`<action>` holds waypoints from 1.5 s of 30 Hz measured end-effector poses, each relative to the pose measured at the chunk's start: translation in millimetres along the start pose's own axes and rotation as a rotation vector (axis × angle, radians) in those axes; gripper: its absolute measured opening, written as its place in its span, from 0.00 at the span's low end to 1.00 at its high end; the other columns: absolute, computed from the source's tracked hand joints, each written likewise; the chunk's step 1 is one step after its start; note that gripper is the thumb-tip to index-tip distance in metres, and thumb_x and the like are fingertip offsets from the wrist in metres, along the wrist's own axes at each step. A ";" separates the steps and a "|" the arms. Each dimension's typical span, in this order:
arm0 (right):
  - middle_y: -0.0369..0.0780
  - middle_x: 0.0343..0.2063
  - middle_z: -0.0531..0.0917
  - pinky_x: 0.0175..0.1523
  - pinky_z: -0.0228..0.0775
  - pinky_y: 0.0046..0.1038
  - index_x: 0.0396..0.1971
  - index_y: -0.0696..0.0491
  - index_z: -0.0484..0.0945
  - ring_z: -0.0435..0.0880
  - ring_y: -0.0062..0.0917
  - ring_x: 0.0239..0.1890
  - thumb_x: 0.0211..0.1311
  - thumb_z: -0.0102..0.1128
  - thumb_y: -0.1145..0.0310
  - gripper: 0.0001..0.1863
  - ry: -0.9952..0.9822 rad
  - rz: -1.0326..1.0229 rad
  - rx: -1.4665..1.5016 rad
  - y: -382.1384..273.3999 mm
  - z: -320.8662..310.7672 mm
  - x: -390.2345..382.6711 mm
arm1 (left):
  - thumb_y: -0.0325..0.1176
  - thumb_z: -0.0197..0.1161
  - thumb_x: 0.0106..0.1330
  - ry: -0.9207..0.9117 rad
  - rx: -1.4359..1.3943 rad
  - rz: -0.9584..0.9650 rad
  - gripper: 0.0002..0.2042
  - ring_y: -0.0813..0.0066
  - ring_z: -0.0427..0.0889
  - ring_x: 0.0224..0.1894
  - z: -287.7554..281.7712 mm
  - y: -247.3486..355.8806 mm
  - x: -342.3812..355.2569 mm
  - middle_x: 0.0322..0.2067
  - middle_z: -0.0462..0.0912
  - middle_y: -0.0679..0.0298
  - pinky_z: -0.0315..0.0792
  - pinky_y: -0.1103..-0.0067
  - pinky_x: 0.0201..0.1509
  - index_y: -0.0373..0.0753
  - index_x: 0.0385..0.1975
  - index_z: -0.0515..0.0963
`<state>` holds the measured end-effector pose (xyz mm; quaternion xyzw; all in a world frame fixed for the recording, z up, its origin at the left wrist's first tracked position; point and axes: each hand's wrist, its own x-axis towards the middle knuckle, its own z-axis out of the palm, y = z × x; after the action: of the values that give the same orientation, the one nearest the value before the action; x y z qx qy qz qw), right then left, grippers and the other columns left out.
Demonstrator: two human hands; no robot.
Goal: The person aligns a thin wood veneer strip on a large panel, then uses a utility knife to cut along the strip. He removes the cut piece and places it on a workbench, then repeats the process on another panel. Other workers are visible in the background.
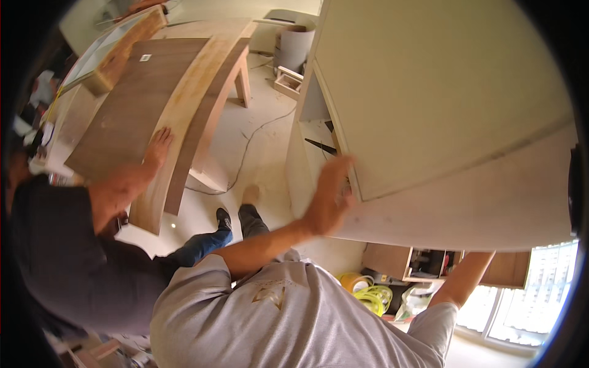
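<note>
A large pale panel [448, 92] with a dark line near its lower edge fills the right side. It forms the upper face of a box-like cabinet, whose open side [315, 101] faces left. My left hand [331, 195] is at the corner of that opening, slightly blurred, thumb and fingers apart beside the panel's edge; no held thing shows. Inside the opening, near my fingers, lies a dark, pointed blade-like piece [321, 146]. My right forearm [469, 276] reaches up under the cabinet's near edge, and the panel hides my right hand.
To my left a co-worker's hand [161, 147] presses on a long pale board [184, 101] atop a brown sheet [132, 92] on a wooden table. A cable [250, 144] crosses the floor. A grey bucket [294, 48] stands behind; yellow-green hose [375, 299] lies beneath the cabinet.
</note>
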<state>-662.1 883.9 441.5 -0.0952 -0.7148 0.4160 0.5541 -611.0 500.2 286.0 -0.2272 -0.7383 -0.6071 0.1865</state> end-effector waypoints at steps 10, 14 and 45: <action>0.49 0.42 0.75 0.46 0.73 0.41 0.54 0.58 0.65 0.76 0.40 0.47 0.62 0.44 0.55 0.26 0.117 0.149 -0.569 -70.3 3.6 -156.4 | 0.51 0.46 0.67 0.035 -0.124 0.069 0.32 0.56 0.57 0.63 -120.6 -210.7 262.6 0.60 0.58 0.49 0.50 0.69 0.65 0.31 0.61 0.53; 0.50 0.42 0.75 0.45 0.73 0.41 0.54 0.58 0.65 0.76 0.40 0.47 0.62 0.44 0.56 0.26 0.128 0.326 -0.767 -94.0 21.0 -194.6 | 0.56 0.50 0.62 0.049 -0.127 0.289 0.39 0.49 0.56 0.63 -110.3 -228.2 292.8 0.60 0.57 0.45 0.50 0.65 0.65 0.28 0.61 0.50; 0.50 0.40 0.76 0.43 0.72 0.41 0.53 0.59 0.67 0.76 0.42 0.45 0.63 0.44 0.58 0.24 -0.636 0.739 -0.961 62.0 344.5 -198.8 | 0.69 0.56 0.46 -0.333 -0.419 0.340 0.50 0.43 0.60 0.59 -51.7 -326.9 469.1 0.57 0.58 0.40 0.53 0.58 0.62 0.35 0.62 0.54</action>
<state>-909.2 636.0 242.6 -0.4413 -0.8688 0.2220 0.0349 -1182.8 448.4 289.3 -0.4771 -0.5690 -0.6605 0.1113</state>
